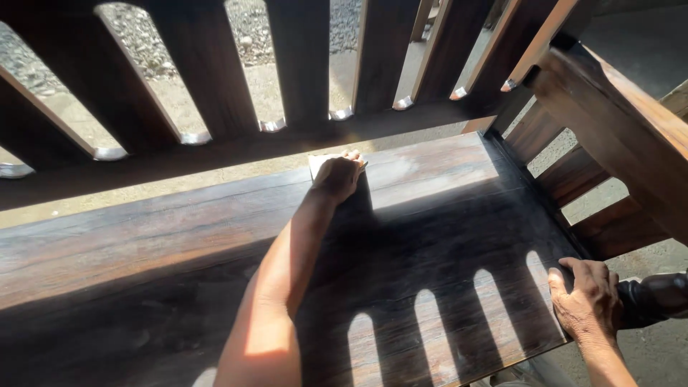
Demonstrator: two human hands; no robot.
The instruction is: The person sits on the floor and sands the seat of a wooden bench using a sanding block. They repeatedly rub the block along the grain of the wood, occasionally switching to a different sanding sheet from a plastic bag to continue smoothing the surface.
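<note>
My right hand [589, 295] is nearest me, laid flat on the front corner of the wooden bench seat [215, 236], just beside the dark turned armrest post [656, 297]. Its fingers are spread wide and hold nothing; they press down on the seat's edge, which I judge steadies both me and the bench while I lean forward.

Farther in, my left arm stretches across the shaded boards to the back of the seat, where my left hand [337, 177] sits in the sunlit strip just in front of the backrest. The fingers are curled down over a pale folded sheet of sandpaper [316, 163], pinning it flat against the wood; only a corner of the sheet shows past my knuckles. The seat around that hand looks dusty and lighter than the rest, which fits with rubbing there.

Behind the seat stand the dark backrest slats [208, 72], upright with gaps that throw rounded patches of light onto the seat's front. To the seat's right runs the reddish armrest rail [616, 122]. Through the slats I see gravel ground [143, 36].
</note>
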